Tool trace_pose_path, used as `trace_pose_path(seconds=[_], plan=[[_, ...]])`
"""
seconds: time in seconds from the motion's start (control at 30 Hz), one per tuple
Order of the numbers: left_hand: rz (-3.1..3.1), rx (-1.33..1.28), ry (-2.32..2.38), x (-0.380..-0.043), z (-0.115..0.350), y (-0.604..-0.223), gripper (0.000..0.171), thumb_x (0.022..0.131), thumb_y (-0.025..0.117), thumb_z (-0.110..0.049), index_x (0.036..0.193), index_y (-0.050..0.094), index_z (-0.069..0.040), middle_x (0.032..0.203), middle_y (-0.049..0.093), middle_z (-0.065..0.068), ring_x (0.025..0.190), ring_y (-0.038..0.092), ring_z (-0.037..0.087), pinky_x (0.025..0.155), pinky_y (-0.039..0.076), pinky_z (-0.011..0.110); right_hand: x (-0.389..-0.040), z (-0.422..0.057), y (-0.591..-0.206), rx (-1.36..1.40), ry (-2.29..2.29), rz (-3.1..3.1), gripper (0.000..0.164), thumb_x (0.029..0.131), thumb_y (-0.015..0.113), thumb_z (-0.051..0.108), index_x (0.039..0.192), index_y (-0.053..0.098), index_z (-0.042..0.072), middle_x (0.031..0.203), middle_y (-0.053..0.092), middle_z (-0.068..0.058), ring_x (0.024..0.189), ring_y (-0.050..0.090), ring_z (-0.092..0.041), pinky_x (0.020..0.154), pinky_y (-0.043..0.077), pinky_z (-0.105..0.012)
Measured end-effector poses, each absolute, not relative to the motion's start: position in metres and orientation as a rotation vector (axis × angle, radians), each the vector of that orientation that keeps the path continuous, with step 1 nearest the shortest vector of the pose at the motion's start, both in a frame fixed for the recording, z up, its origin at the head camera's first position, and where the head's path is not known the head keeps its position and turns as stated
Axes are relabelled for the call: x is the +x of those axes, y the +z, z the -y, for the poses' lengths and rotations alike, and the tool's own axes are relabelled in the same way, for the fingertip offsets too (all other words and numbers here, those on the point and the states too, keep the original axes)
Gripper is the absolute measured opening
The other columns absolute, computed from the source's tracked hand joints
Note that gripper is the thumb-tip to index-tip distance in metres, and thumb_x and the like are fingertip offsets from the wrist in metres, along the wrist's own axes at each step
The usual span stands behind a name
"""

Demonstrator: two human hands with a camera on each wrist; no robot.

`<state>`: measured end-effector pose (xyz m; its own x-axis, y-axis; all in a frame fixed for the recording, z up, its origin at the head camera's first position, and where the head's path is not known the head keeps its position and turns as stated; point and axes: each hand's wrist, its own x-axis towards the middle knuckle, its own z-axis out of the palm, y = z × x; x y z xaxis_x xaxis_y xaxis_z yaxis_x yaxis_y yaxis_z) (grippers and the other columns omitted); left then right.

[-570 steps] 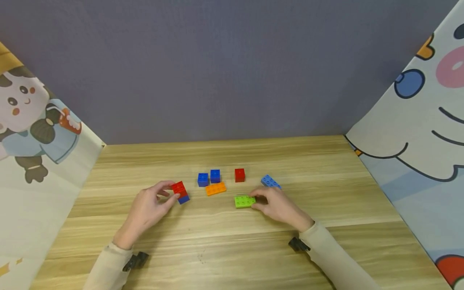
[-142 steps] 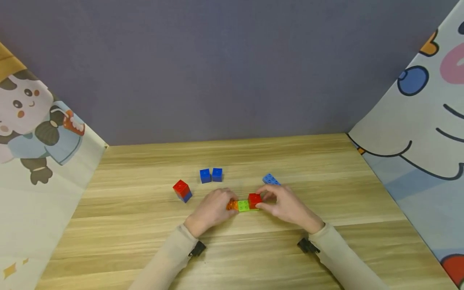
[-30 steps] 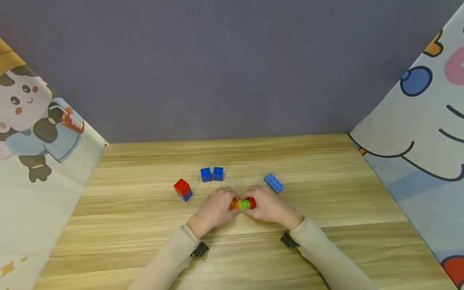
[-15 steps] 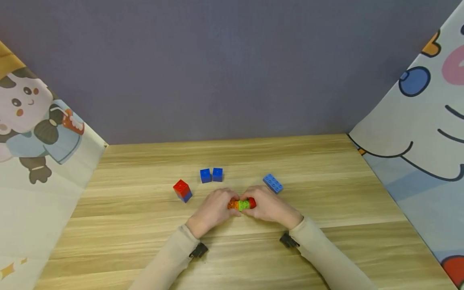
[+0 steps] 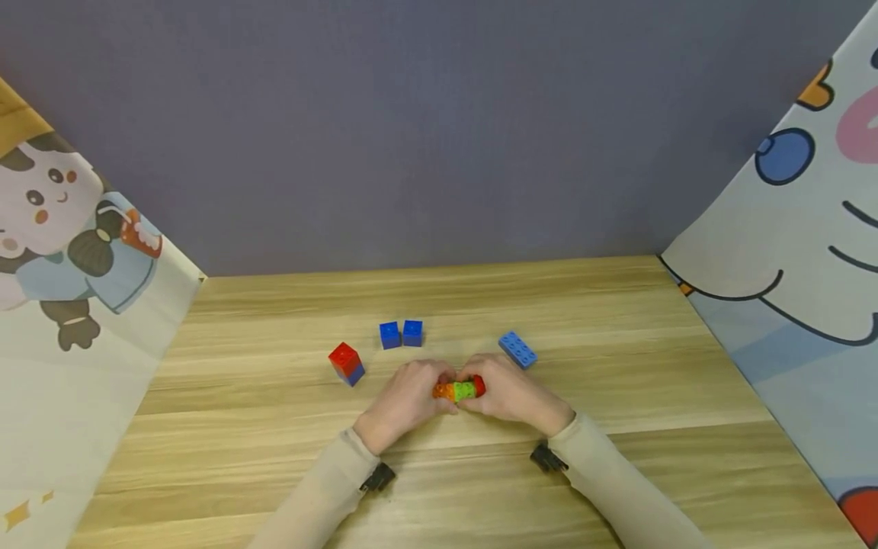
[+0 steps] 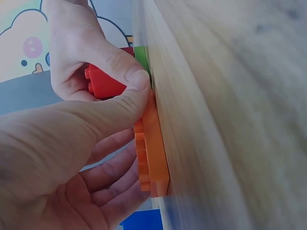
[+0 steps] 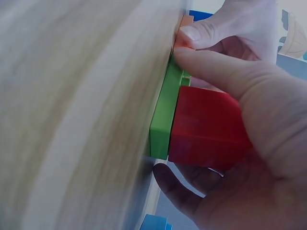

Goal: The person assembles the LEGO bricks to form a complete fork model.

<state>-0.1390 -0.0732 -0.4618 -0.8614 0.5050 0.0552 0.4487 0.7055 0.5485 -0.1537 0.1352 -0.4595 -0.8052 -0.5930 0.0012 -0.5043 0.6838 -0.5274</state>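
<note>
Where the wooden table starts on the left, a red brick on a blue brick is seen standing alone, in the same spot as half a second ago. A little further right and back, two dark blue cube bricks are set side by side, not moved either.

In the middle, an orange flat brick is pinched by the left hand, with the thumb on the near edge and the other fingers curled round the far side. It is held flat on the table. Next to it, touching, a green flat brick is laid, and a red cube brick is pressed onto the green one. Both are gripped by the right hand, thumb along the near side and fingers curled behind.

Since a second ago, almost nothing is changed: the hands are kept tight on the row, and only a small squeeze is seen. So the bricks are most likely being pushed firmly together.

Further right, a light blue long brick is left untouched.
</note>
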Motion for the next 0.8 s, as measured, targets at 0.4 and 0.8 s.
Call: trace_pose_path(seconds=[0.4, 0.8], plan=[[-2.789, 0.706, 0.71, -0.1364, 0.0819, -0.4517, 0.025, 0.084, 0.088, -0.008, 0.107, 0.078, -0.008, 0.106, 0.074, 0.004, 0.097, 0.068, 0.022, 0.092, 0.059, 0.042, -0.1545, -0.1358, -0.4602, -0.913, -0.766, -2.723, 0.026, 0.088, 0.089, 0.025, 0.11, 0.081, 0.014, 0.11, 0.077, 0.002, 0.097, 0.066, -0.012, 0.087, 0.056, -0.032], [-2.826, 0.746, 0.691, -0.1367, 0.0796, -0.4522, 0.018, 0.089, 0.086, -0.013, 0.104, 0.079, -0.008, 0.102, 0.074, 0.003, 0.091, 0.067, 0.019, 0.088, 0.059, 0.039, -0.1553, -0.1355, -0.4643, -0.911, -0.757, -2.732, 0.027, 0.089, 0.089, 0.027, 0.111, 0.081, 0.015, 0.109, 0.076, 0.003, 0.097, 0.066, -0.011, 0.087, 0.058, -0.031]])
